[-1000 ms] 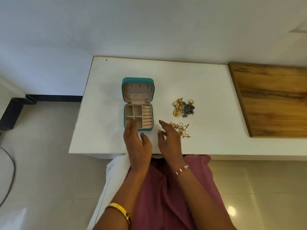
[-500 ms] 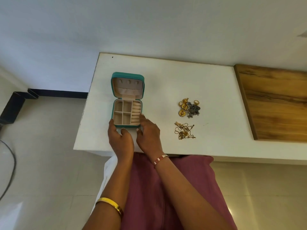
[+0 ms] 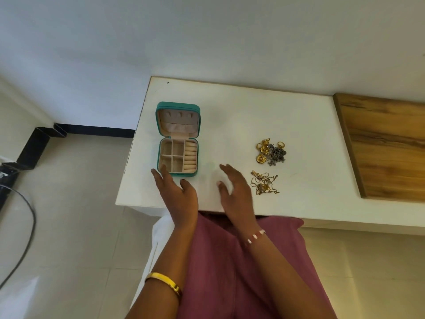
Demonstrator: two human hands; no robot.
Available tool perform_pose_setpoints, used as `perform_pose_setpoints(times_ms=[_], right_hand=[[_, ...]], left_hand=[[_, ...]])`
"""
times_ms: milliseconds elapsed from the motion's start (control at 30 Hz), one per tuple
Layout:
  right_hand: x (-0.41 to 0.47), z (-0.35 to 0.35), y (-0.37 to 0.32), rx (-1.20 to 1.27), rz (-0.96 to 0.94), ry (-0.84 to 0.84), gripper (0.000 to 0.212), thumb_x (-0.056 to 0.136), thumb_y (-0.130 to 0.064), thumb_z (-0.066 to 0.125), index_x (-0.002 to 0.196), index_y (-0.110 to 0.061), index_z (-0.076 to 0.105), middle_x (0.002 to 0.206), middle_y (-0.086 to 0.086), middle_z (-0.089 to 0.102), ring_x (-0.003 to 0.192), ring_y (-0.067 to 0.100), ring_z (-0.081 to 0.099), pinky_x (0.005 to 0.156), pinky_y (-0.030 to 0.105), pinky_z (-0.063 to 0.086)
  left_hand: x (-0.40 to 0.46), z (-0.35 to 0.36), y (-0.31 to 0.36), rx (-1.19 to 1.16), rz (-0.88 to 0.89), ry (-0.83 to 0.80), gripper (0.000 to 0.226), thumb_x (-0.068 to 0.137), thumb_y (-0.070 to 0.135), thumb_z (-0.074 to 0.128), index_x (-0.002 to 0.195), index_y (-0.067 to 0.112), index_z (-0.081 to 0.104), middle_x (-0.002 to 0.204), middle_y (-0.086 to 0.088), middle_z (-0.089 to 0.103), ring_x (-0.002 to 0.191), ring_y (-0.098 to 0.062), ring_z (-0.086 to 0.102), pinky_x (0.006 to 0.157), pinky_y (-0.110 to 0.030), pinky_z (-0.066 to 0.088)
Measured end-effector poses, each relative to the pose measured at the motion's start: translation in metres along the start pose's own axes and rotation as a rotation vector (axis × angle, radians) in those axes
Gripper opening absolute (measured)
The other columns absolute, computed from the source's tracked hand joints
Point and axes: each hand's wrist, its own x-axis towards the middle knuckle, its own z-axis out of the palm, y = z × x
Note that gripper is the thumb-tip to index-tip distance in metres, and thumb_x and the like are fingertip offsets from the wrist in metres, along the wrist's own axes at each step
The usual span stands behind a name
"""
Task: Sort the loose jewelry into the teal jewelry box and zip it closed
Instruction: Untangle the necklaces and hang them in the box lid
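A: The teal jewelry box (image 3: 177, 139) lies open on the white worktop (image 3: 230, 125), near its left edge, lid laid back and the divided tray facing up. All its compartments look bare.

B: And the loose jewelry?

A: Well to the right of the box, in two heaps. The farther one is a cluster of rings and earrings (image 3: 271, 152), gold and dark grey mixed. The nearer one is a tangle of gold chains (image 3: 264, 183).

B: What are the hands doing?

A: The left hand (image 3: 177, 196) hovers at the box's near left corner, fingers straight, its grip wide and holding nothing. The right hand (image 3: 234, 189) sits between box and chains, fingers spread, also wide and empty.

B: So which step is this?

A: I'd judge sorting has not begun; the box is ready. The next move probably calls for the right hand to reach the chains just beside it and pinch one strand free. They look knotted, so lifting one may drag the rest.
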Motion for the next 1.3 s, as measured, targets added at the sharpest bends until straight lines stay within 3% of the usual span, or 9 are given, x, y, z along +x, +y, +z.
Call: perform_pose_setpoints(times_ms=[133, 267, 367, 500, 600, 800, 1100, 1200, 1300], right_hand=[[-0.012, -0.039, 0.030, 0.020, 0.104, 0.265, 0.023, 0.085, 0.000, 0.057, 0.106, -0.006, 0.064, 0.112, 0.009, 0.063, 0.105, 0.023, 0.058, 0.091, 0.029, 0.046], [-0.007, -0.068, 0.052, -0.080, 0.218, 0.405, 0.019, 0.084, 0.003, 0.057, 0.099, -0.001, 0.066, 0.102, 0.017, 0.064, 0.088, 0.028, 0.062, 0.067, 0.007, 0.036], [-0.002, -0.075, 0.063, -0.165, 0.341, 0.336, 0.020, 0.085, -0.003, 0.058, 0.103, -0.003, 0.066, 0.103, 0.018, 0.062, 0.089, 0.027, 0.061, 0.065, 0.011, 0.031], [0.001, -0.071, 0.064, -0.265, 0.311, 0.181, 0.024, 0.084, -0.008, 0.061, 0.108, -0.004, 0.065, 0.106, 0.019, 0.056, 0.098, 0.031, 0.056, 0.074, 0.017, 0.034], [0.001, -0.066, 0.061, -0.369, 0.271, 0.112, 0.024, 0.085, -0.011, 0.061, 0.108, -0.004, 0.065, 0.107, 0.018, 0.053, 0.104, 0.030, 0.050, 0.081, 0.026, 0.038], [0.000, -0.055, 0.052, -0.506, 0.154, 0.029, 0.021, 0.088, -0.014, 0.055, 0.104, -0.006, 0.065, 0.107, 0.015, 0.054, 0.105, 0.028, 0.047, 0.077, 0.033, 0.041], [-0.004, -0.066, 0.040, -0.035, 0.110, 0.290, 0.007, 0.082, -0.006, 0.064, 0.088, -0.004, 0.067, 0.089, 0.010, 0.063, 0.074, 0.017, 0.058, 0.064, 0.007, 0.039], [-0.005, -0.077, 0.025, 0.093, 0.133, 0.265, 0.007, 0.085, -0.008, 0.062, 0.089, -0.007, 0.067, 0.088, 0.004, 0.065, 0.072, 0.005, 0.056, 0.062, 0.004, 0.041], [-0.007, -0.091, 0.007, 0.148, 0.103, 0.263, 0.007, 0.086, -0.009, 0.060, 0.089, -0.009, 0.067, 0.085, 0.001, 0.066, 0.075, 0.009, 0.059, 0.062, 0.005, 0.042]], left_hand=[[-0.021, 0.007, 0.006, 0.040, 0.162, -0.035, 0.063, 0.089, -0.001, 0.046, 0.145, 0.010, 0.018, 0.155, -0.011, 0.011, 0.142, -0.022, 0.015, 0.110, -0.023, 0.015], [-0.041, 0.021, 0.009, 0.071, 0.293, -0.188, 0.058, 0.089, -0.001, 0.044, 0.143, 0.007, 0.024, 0.150, -0.012, 0.025, 0.140, -0.023, 0.023, 0.112, -0.024, 0.017], [-0.051, 0.031, 0.008, 0.090, 0.364, -0.375, 0.052, 0.090, 0.001, 0.043, 0.140, 0.011, 0.032, 0.145, -0.007, 0.037, 0.134, -0.019, 0.035, 0.112, -0.028, 0.028], [-0.059, 0.040, 0.007, 0.159, 0.418, -0.541, 0.044, 0.092, 0.004, 0.041, 0.135, 0.013, 0.041, 0.139, -0.004, 0.045, 0.129, -0.014, 0.040, 0.103, -0.012, 0.023], [-0.058, 0.042, 0.005, 0.181, 0.422, -0.579, 0.041, 0.092, 0.004, 0.041, 0.132, 0.012, 0.046, 0.135, -0.004, 0.050, 0.126, -0.014, 0.044, 0.101, -0.011, 0.025], [-0.055, 0.042, 0.006, 0.158, 0.390, -0.581, 0.038, 0.091, 0.002, 0.043, 0.128, 0.010, 0.051, 0.130, -0.007, 0.055, 0.121, -0.017, 0.050, 0.101, -0.017, 0.033], [-0.054, 0.036, 0.013, 0.096, 0.357, -0.579, 0.035, 0.092, 0.006, 0.045, 0.125, 0.014, 0.054, 0.129, -0.004, 0.057, 0.119, -0.016, 0.052, 0.104, -0.028, 0.040], [-0.057, 0.031, 0.025, 0.055, 0.373, -0.574, 0.033, 0.093, 0.009, 0.046, 0.124, 0.015, 0.055, 0.126, -0.003, 0.058, 0.117, -0.013, 0.053, 0.100, -0.020, 0.040], [-0.063, 0.025, 0.044, -0.016, 0.393, -0.564, 0.031, 0.093, 0.011, 0.047, 0.123, 0.015, 0.056, 0.123, -0.002, 0.061, 0.109, -0.005, 0.054, 0.089, -0.007, 0.039]])
